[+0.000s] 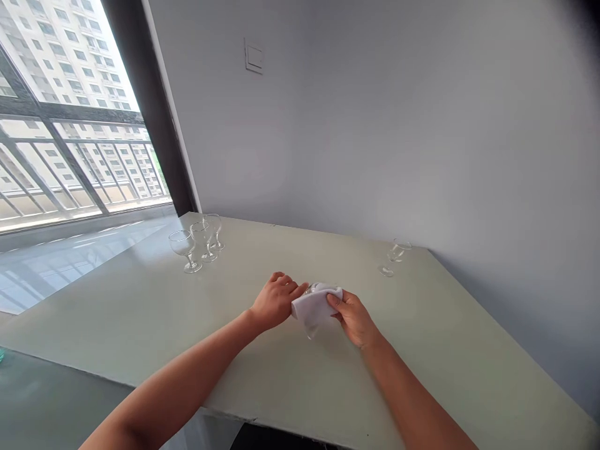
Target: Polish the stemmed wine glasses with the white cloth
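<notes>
Both my hands are raised a little above the pale green tabletop [412, 375], holding a white cloth [315, 307] bunched around a stemmed glass [309, 328]. The cloth hides most of the glass, though a clear stem shows below its lower edge. My left hand [276, 301] grips the cloth and glass from the left, fingertips at the top fold. My right hand [354, 319] pinches the cloth from the right.
Three clear stemmed glasses [197, 242] stand together at the far left of the table. Another stemmed glass [396, 257] seems to lie tilted near the far right edge. A grey wall rises behind the table, with a wall switch [254, 56]. A railed window [79, 125] is at the left.
</notes>
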A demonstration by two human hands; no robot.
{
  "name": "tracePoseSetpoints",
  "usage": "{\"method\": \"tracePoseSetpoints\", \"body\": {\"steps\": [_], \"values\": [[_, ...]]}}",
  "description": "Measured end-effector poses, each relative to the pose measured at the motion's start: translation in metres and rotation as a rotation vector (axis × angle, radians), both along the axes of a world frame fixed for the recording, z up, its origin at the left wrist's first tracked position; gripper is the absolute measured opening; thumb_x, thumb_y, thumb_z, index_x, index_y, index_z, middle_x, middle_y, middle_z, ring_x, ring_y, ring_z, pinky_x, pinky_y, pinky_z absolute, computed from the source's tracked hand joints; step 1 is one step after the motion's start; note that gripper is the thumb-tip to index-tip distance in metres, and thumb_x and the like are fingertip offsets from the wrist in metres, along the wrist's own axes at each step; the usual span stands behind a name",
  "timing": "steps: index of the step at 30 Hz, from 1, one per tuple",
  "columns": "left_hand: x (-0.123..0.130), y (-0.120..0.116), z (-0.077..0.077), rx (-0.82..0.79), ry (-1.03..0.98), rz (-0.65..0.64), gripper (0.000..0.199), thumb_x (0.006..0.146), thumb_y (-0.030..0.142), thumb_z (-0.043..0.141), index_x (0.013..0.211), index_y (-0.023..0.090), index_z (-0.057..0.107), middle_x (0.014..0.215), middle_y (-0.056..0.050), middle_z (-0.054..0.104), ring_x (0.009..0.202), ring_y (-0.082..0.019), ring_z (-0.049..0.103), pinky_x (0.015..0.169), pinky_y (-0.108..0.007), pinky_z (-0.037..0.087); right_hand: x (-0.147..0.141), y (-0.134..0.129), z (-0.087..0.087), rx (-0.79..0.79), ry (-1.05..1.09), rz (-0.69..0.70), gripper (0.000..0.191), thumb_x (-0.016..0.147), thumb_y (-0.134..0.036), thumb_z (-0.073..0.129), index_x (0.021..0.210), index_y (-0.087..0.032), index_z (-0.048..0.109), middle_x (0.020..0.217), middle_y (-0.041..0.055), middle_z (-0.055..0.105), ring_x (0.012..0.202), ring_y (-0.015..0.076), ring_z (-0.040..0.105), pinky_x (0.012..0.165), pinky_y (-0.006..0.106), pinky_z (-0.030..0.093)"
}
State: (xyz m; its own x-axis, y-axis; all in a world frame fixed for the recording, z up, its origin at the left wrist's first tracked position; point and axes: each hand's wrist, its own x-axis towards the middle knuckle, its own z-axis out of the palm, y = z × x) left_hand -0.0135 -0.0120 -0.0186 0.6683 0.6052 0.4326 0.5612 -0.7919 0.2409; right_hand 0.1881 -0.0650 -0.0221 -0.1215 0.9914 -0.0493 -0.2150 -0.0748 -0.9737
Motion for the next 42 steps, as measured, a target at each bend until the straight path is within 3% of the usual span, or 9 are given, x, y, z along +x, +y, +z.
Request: {"method": "tracePoseSetpoints", "body": {"steps": [2,5,13,18,24,28,33,37,42], "values": [[0.001,0.000,-0.004,0.193,0.030,0.011,0.030,0.086,0.023,0.036,0.108,0.018,0.055,0.071,-0.007,0.059,0.075,-0.017,0.051,0.079,-0.034,0.034,-0.004,0.001,-0.006,-0.053,0.111,-0.024,0.034,0.069,-0.043,0.063,0.090,-0.016,0.064,0.083,0.0057,0.061,0.076,0.0171,0.052,0.069,0.031,0.042],[-0.003,0.005,-0.006,0.155,0.038,-0.009,0.028,0.086,0.033,0.039,0.101,0.020,0.060,0.060,-0.004,0.055,0.064,-0.015,0.048,0.068,-0.028,0.035,-0.008,-0.003,-0.006,0.005,0.045,0.032,0.035,0.070,-0.042,0.063,0.095,-0.017,0.063,0.088,0.0059,0.061,0.079,0.0174,0.053,0.071,0.031,0.042],[-0.019,0.019,0.005,-1.061,-0.100,-0.345,0.043,0.073,0.055,0.049,0.064,0.014,0.058,0.048,0.003,0.043,0.046,-0.007,0.035,0.046,-0.021,0.026,-0.004,-0.022,0.025,0.367,-0.707,0.281,0.024,0.079,-0.025,0.053,0.103,-0.024,0.059,0.085,-0.0004,0.061,0.078,0.0146,0.053,0.071,0.026,0.043],[-0.037,0.032,0.012,-1.285,-0.032,-0.425,0.040,0.068,0.051,0.057,0.054,0.014,0.051,0.044,0.002,0.042,0.045,-0.009,0.039,0.046,-0.022,0.028,-0.013,-0.021,0.014,0.754,-0.995,0.296,0.040,0.080,-0.008,0.040,0.114,-0.025,0.053,0.093,0.0026,0.062,0.085,0.0161,0.054,0.077,0.030,0.044],[-0.053,0.046,0.012,-1.191,-0.108,-0.171,0.046,0.069,0.054,0.054,0.089,0.013,0.065,0.045,0.003,0.043,0.047,-0.009,0.040,0.050,-0.022,0.033,0.008,-0.006,0.005,0.882,-0.994,-0.025,0.048,0.079,-0.006,0.033,0.120,-0.026,0.048,0.109,0.0025,0.059,0.095,0.0158,0.056,0.081,0.030,0.046],[-0.051,0.047,0.011,-1.051,-0.179,0.066,0.048,0.068,0.058,0.051,0.081,0.013,0.065,0.046,0.003,0.042,0.045,-0.008,0.035,0.047,-0.022,0.032,0.016,-0.008,0.013,0.883,-0.924,-0.272,0.042,0.085,-0.013,0.034,0.123,-0.026,0.044,0.115,0.0031,0.056,0.105,0.0171,0.052,0.087,0.031,0.043],[-0.025,0.028,0.007,-0.824,-0.043,0.205,0.034,0.070,0.047,0.051,0.063,0.015,0.059,0.048,0.003,0.046,0.043,-0.006,0.035,0.044,-0.020,0.027,-0.013,-0.014,0.010,1.107,-1.298,-0.067,0.045,0.086,-0.028,0.042,0.130,-0.019,0.038,0.126,0.0082,0.049,0.120,0.0241,0.037,0.096,0.042,0.034],[0.001,0.004,0.001,-0.469,0.090,0.205,0.026,0.067,0.033,0.054,0.048,0.016,0.051,0.045,0.002,0.045,0.043,-0.008,0.037,0.044,-0.021,0.022,-0.024,-0.010,0.001,1.064,-1.457,-0.052,0.042,0.082,-0.027,0.050,0.123,-0.025,0.047,0.124,0.0057,0.051,0.117,0.0265,0.038,0.093,0.046,0.032],[0.007,-0.010,-0.002,-0.091,0.010,0.041,0.025,0.078,0.032,0.048,0.059,0.018,0.058,0.052,-0.001,0.052,0.049,-0.011,0.044,0.050,-0.023,0.027,-0.014,-0.007,0.004,0.904,-1.164,-0.209,0.033,0.078,-0.027,0.054,0.111,-0.026,0.057,0.113,0.0070,0.056,0.109,0.0252,0.043,0.083,0.040,0.041]]}}
